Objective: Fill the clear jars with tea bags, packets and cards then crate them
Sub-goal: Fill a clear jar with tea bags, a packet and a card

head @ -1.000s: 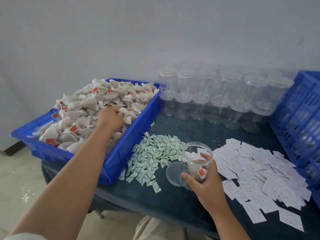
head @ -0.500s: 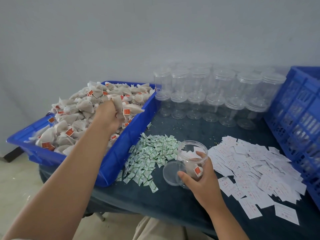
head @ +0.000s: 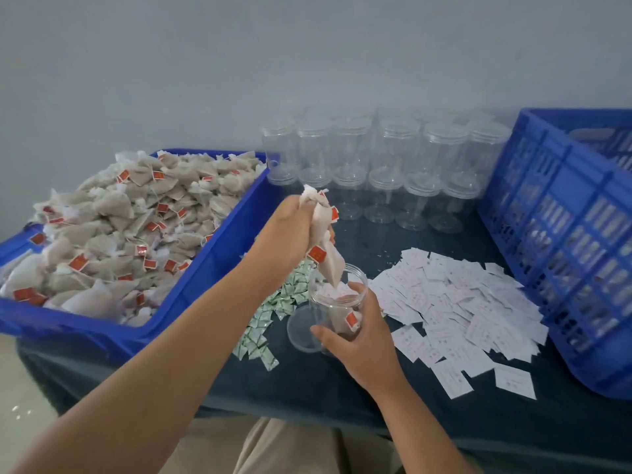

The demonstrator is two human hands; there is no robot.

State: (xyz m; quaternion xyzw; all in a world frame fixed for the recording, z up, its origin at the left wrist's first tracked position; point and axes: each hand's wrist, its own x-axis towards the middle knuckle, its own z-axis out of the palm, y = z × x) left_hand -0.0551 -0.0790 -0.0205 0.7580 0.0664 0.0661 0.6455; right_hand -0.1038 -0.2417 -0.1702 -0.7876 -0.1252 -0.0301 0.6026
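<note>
The open clear jar (head: 337,309) is sitting toward the front edge of the table (head: 342,388), about midway along it, between the green packets (head: 273,313) and the white cards (head: 461,302); one tea bag with a red tag is lying inside it. The right hand (head: 362,340) is gripping the jar from the near side, with fingers and thumb curled round its wall. Whether its base is touching the table cannot be told. Just above the jar's mouth, the left hand (head: 290,234) is clutching a bunch of tea bags (head: 325,248), fingers closed on their upper ends, and the lowest bag is dipping past the rim. A clear lid (head: 302,331) is lying flat, touching the jar's left side. A blue tray (head: 212,268) heaped with loose tea bags (head: 130,227) is occupying the table's left end. Rows of empty lidded jars (head: 383,165) are standing along the back edge, and a blue crate (head: 564,234) is standing at the right end.
</note>
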